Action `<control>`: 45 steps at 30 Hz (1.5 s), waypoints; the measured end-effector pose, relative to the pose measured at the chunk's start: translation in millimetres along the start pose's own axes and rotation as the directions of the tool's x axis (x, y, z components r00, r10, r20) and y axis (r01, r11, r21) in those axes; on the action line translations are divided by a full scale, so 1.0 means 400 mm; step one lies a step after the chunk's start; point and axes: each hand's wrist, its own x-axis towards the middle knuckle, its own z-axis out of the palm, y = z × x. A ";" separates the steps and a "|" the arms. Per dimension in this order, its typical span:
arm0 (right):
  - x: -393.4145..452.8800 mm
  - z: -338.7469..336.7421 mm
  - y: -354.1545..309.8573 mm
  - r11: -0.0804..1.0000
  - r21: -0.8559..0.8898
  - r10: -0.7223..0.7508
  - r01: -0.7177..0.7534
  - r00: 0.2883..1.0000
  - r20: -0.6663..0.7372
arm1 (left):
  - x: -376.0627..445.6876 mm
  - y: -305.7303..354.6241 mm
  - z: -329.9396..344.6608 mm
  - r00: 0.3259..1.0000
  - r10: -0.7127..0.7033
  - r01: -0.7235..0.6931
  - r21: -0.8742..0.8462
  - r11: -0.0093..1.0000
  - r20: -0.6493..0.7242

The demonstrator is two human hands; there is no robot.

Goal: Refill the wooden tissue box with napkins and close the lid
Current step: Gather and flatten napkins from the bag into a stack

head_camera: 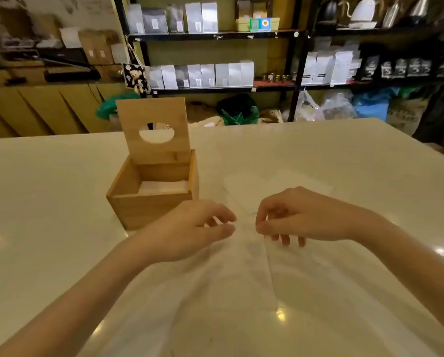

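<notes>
- Counter [61, 191]: pale, glossy surface filling the lower view; its far edge runs in front of dark shelving [297, 73] stocked with white and black pouches.
- Clear plastic wrapper [241, 292]: lies slack and creased along the near edge of the counter, spreading from under both hands toward the camera. Its contents cannot be made out.
- Wooden tissue box [151, 202]: stands left of centre on the counter, well in from every edge, just beyond the left hand. A low white stack of napkins [162, 188] sits inside, well below the rim.
- Lid [155, 130]: hinged at the box's far wall, standing upright and open, its oval slot facing the camera.
- Loose napkins [244, 186]: flat white sheets on the counter right of the box, beyond the hands; outlines faint.
- Left hand [190, 228]: fingers curled, thumb and forefinger nearly meeting; whether they grip the wrapper cannot be told.
- Right hand [293, 217]: thumb and forefinger pinched on the wrapper's top fold, remaining fingers hanging down. The two hands sit close, not touching.
</notes>
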 end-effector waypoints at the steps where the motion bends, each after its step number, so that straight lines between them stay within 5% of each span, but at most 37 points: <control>1: 0.004 0.017 0.007 1.000 0.015 0.003 -0.003 1.000 -0.016 | -0.002 -0.004 0.013 1.000 0.022 -0.021 0.036 0.999 -0.011; 8: 0.022 0.127 0.032 0.988 -0.147 -0.089 0.048 0.952 -0.292 | -0.012 -0.063 0.102 0.971 0.120 -0.085 0.170 0.982 -0.208; 15: 0.016 0.165 0.032 0.915 -0.400 -0.189 0.054 0.933 -0.307 | -0.010 -0.094 0.125 0.960 0.173 -0.136 0.175 0.975 -0.220; 22: 0.020 0.182 0.045 0.929 -0.346 -0.251 0.128 0.907 -0.338 | -0.015 -0.076 0.127 0.951 0.172 -0.151 0.101 0.983 -0.255; 26: 0.027 0.196 0.059 0.935 -0.294 -0.313 0.200 0.854 -0.415 | -0.018 -0.072 0.123 0.948 0.144 -0.141 0.030 0.990 -0.284; 30: 0.031 0.193 0.071 0.907 -0.342 -0.406 0.246 0.730 -0.550 | -0.025 -0.068 0.116 0.938 0.096 -0.137 -0.103 0.985 -0.334; 32: 0.030 0.183 0.072 0.927 -0.249 -0.375 0.281 0.700 -0.608 | -0.029 -0.065 0.113 0.927 0.032 -0.132 -0.245 0.961 -0.373; 36: 0.013 0.157 0.058 0.946 0.215 -0.062 0.244 0.784 -0.618 | -0.034 -0.052 0.101 0.895 -0.109 -0.152 -0.526 0.837 -0.432; 40: 0.003 0.131 0.058 0.766 0.604 0.135 0.219 0.864 -0.485 | -0.047 -0.025 0.086 0.888 -0.226 -0.121 -0.679 0.724 -0.400; 45: -0.004 0.109 0.061 0.631 0.748 0.138 0.205 0.919 -0.368 | -0.042 -0.026 0.073 0.961 -0.258 0.044 -0.868 0.495 -0.099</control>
